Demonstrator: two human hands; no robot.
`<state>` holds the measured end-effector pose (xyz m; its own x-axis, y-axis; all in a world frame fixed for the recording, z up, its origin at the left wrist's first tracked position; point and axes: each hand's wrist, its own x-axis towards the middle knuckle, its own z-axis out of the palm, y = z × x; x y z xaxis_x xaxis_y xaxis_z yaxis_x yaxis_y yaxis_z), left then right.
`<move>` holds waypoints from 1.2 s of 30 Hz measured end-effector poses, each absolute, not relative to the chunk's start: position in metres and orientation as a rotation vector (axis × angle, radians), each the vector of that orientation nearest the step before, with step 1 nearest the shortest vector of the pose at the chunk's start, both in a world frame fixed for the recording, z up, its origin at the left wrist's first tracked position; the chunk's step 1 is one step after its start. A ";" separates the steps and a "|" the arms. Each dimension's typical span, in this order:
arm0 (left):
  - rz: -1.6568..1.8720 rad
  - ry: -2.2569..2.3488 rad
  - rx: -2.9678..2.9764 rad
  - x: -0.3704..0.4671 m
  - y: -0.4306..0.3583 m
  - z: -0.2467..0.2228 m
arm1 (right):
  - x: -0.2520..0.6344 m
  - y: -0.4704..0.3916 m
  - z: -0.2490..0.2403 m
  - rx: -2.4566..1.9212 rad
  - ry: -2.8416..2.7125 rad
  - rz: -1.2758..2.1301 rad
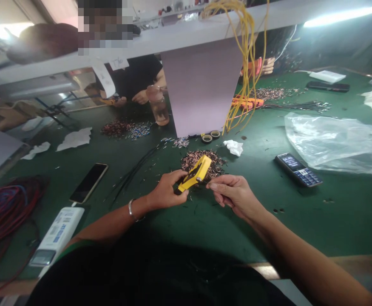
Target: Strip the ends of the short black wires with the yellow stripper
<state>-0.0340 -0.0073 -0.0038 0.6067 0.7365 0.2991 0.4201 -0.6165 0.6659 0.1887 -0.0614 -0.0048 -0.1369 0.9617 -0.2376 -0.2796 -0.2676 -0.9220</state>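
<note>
My left hand is wrapped round a yellow and black hand tool, which tilts up to the right. Just right of the tool's head, my right hand is closed in a pinch, with the fingertips close to the tool. Whatever the pinch holds is too small to make out. Behind the tool lies a heap of small copper-coloured pieces. Thin black wires lie on the green table left of the heap.
Phones and a white power bank flank my arms. Red cable coils lie left. Yellow wires hang beside a pale panel. A bottle, plastic bag and other people's hands are beyond.
</note>
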 end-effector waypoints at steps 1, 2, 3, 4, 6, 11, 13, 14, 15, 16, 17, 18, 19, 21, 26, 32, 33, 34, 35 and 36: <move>0.761 0.921 2.280 -0.034 -0.008 -0.004 | 0.189 -0.061 -0.005 -1.111 -0.918 1.596; 0.753 0.932 2.263 -0.034 -0.008 -0.005 | 0.189 -0.062 -0.005 -1.110 -0.918 1.592; 0.745 0.945 2.240 -0.034 -0.008 -0.006 | 0.188 -0.062 -0.005 -1.109 -0.919 1.592; 0.739 0.959 2.216 -0.034 -0.008 -0.006 | 0.188 -0.062 -0.005 -1.108 -0.923 1.595; 0.739 0.981 2.181 -0.033 -0.008 -0.007 | 0.188 -0.062 -0.005 -1.106 -0.927 1.602; 0.733 0.985 2.208 -0.033 -0.008 -0.007 | 0.188 -0.062 -0.004 -1.106 -0.908 1.609; 0.724 0.999 2.222 -0.033 -0.008 -0.007 | 0.188 -0.061 -0.004 -1.109 -0.913 1.610; 0.723 1.007 2.229 -0.033 -0.008 -0.008 | 0.188 -0.061 -0.004 -1.110 -0.915 1.610; 0.722 1.013 2.236 -0.033 -0.008 -0.008 | 0.188 -0.061 -0.005 -1.111 -0.918 1.612; 0.722 1.016 2.242 -0.033 -0.008 -0.009 | 0.188 -0.061 -0.005 -1.113 -0.922 1.612; 0.723 1.015 2.245 -0.033 -0.008 -0.010 | 0.188 -0.061 -0.005 -1.115 -0.929 1.614; 0.724 1.015 2.247 -0.033 -0.008 -0.010 | 0.188 -0.061 -0.004 -1.117 -0.935 1.617; 0.725 1.016 2.248 -0.033 -0.008 -0.011 | 0.187 -0.061 -0.004 -1.118 -0.940 1.619; 0.728 1.013 2.253 -0.033 -0.008 -0.011 | 0.187 -0.061 -0.003 -1.116 -0.946 1.622; 0.747 1.019 2.302 -0.033 -0.006 -0.011 | 0.187 -0.061 -0.005 -1.076 -0.959 1.620; 0.749 1.024 2.218 -0.032 -0.004 -0.010 | 0.188 -0.058 -0.009 -1.044 -0.965 1.619; 0.744 1.034 2.161 -0.032 -0.003 -0.010 | 0.188 -0.058 -0.009 -1.046 -0.962 1.617; 0.733 1.038 2.089 -0.032 -0.002 -0.010 | 0.188 -0.058 -0.008 -1.048 -0.957 1.612; 0.719 1.033 2.005 -0.031 -0.001 -0.010 | 0.188 -0.057 -0.007 -1.050 -0.952 1.606; 0.693 1.013 1.912 -0.030 -0.001 -0.011 | 0.188 -0.057 -0.006 -1.053 -0.947 1.597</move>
<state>-0.0304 -0.0005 -0.0106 0.5199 0.8503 0.0819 0.3839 -0.3182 0.8668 0.1880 -0.0566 -0.0063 -0.1609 0.9682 -0.1916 -0.2966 -0.2326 -0.9262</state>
